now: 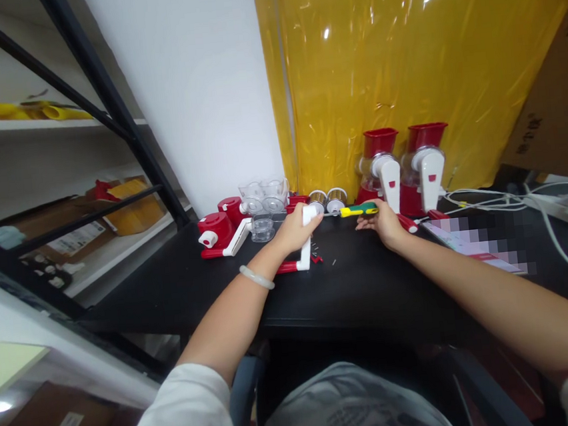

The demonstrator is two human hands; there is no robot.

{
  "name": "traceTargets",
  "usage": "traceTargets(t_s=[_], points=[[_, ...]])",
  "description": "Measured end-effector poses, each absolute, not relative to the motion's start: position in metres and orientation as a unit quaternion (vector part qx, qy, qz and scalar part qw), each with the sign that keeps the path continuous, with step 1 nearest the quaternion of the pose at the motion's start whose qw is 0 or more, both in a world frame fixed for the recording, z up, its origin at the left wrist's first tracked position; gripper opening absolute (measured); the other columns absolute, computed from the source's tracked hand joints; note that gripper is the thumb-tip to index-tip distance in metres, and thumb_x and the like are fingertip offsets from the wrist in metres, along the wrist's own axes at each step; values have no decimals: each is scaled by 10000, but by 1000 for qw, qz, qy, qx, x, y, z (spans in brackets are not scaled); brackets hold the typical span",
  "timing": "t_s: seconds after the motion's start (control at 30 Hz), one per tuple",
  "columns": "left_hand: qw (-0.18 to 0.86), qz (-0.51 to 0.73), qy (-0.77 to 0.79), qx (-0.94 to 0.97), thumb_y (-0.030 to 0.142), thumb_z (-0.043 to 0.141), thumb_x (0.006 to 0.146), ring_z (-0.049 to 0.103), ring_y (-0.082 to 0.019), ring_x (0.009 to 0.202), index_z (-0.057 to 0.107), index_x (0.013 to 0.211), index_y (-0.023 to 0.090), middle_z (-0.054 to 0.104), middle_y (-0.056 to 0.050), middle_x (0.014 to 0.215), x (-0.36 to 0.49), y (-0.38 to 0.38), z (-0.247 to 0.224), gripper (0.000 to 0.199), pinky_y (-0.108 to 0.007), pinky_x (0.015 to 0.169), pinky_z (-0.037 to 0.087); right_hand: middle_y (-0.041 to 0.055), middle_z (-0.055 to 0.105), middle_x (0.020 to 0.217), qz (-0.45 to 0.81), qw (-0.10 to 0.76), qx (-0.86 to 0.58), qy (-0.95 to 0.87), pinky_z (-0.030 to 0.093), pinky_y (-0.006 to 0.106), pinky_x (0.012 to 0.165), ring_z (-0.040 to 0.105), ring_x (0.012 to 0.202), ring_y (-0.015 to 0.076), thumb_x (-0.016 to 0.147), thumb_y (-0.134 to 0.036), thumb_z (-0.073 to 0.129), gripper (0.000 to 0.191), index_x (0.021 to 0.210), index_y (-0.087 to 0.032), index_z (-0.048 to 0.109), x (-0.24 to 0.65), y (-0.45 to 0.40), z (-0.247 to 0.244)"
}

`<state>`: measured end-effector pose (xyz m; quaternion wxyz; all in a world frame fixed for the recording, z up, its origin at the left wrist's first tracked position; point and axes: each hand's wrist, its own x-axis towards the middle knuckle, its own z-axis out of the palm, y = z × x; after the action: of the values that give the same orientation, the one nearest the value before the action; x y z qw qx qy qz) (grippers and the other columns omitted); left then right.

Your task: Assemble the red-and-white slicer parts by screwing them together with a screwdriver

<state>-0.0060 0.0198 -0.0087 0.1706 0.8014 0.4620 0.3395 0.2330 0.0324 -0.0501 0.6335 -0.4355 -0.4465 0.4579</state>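
My left hand [296, 230] is closed around the upper end of a white crank handle [306, 254], whose red grip [288, 267] points left near the black tabletop. A yellow and green screwdriver [359, 210] lies level in my right hand [383, 223], its shaft reaching left to the white part at my left fingers. Some right fingers are spread below the screwdriver's handle. Small screws [334, 262] and a little red piece [317, 259] lie on the table just right of the crank. The exact contact of the screwdriver tip is too small to tell.
Two red and white graters [384, 170] stand at the back right. Red bases [217, 231], clear plastic parts [262, 227] and metal drums [335, 199] sit at the back left and middle. White cables [494, 199] and a flat printed sheet [472, 245] lie right. A shelf rack [112, 256] stands left.
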Motion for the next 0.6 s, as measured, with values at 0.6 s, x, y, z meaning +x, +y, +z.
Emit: traceTargets(t_s=[0.6], points=[[164,337,465,802,601,480,882,668,-264,805,483,1060,192,677,-56,756,-6,21,-10,446,-366,726,462,-57,518,481,472,649,-405,-439,479,265,468,554,405,132,844,-417,496,194,865,-226,518,233,30,-49]])
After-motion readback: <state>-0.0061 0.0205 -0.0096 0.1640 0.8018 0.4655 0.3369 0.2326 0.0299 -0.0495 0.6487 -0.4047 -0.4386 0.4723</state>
